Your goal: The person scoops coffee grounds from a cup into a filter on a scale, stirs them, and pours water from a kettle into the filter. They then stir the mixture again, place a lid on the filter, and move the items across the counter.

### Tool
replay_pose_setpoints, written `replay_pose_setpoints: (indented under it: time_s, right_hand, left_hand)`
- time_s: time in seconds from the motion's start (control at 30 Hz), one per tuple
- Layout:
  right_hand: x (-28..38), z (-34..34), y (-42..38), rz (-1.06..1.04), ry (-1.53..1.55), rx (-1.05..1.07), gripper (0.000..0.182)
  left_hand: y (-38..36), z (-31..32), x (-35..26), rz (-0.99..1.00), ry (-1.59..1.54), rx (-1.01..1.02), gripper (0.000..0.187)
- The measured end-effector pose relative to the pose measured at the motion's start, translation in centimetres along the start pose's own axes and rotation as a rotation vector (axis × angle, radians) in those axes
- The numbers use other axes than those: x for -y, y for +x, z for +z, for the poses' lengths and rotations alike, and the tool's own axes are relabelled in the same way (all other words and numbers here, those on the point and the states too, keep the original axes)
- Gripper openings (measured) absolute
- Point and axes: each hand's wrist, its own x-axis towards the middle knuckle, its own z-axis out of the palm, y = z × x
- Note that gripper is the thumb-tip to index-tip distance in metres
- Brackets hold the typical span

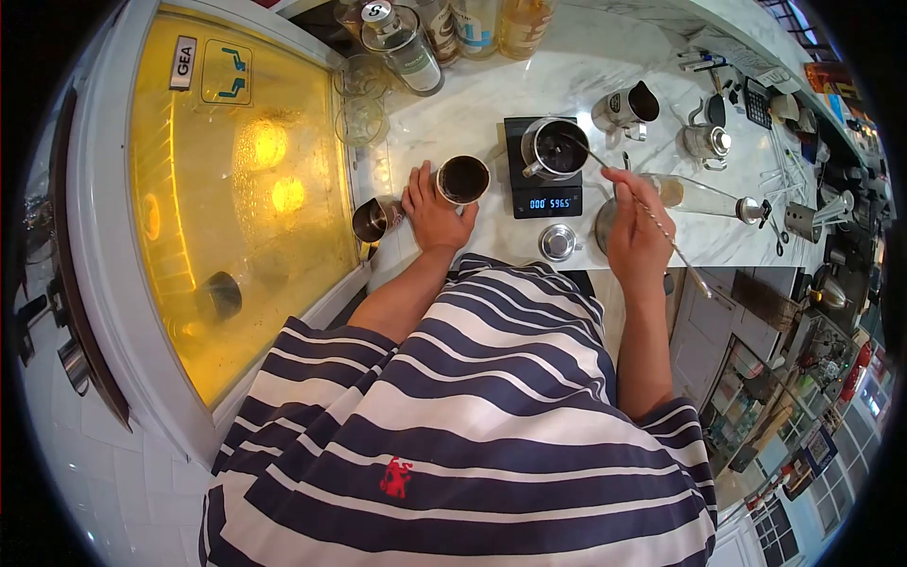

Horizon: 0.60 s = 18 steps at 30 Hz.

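Note:
My right hand (639,231) grips a long bar spoon (656,222) with a twisted stem. The spoon's far end dips into dark liquid in a metal pitcher (557,149), which stands on a black digital scale (549,205) with a lit blue display. On the counter, my left hand (436,215) is curled round the near side of a cup (463,197), thumb on one side and fingers on the other. The cup has a pale rim and dark contents. Left of this hand lies a metal jigger-like cup (370,221). A small metal pot (557,242) sits below the scale.
Several bottles (416,61) and clear glasses (362,121) stand at the back left, beside a yellow-lit glass door (217,236). Behind the scale are a metal jug (631,106) and a small lidded pot (707,142). A glass press-like cylinder (704,197) lies to the right.

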Motion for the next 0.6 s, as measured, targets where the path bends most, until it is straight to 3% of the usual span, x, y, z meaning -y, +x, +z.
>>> replay_pose_setpoints:
  time_s: [0.2,0.37,0.6]
  right_hand:
    - [-0.4,0.9,-2.0,-0.114,-0.029,-0.050,0.019]
    - [-1.3,1.0,-1.2,-0.018,-0.039,-0.059,0.018]
    - [-0.7,1.8,-1.5,-0.099,0.029,-0.067,0.016]
  left_hand:
    - [0.1,0.0,-0.1,-0.017,-0.013,0.017,0.062]
    - [0.0,0.1,0.1,0.017,-0.006,-0.005,0.063]
    - [-0.1,0.0,0.2,0.014,-0.011,0.005,0.068]
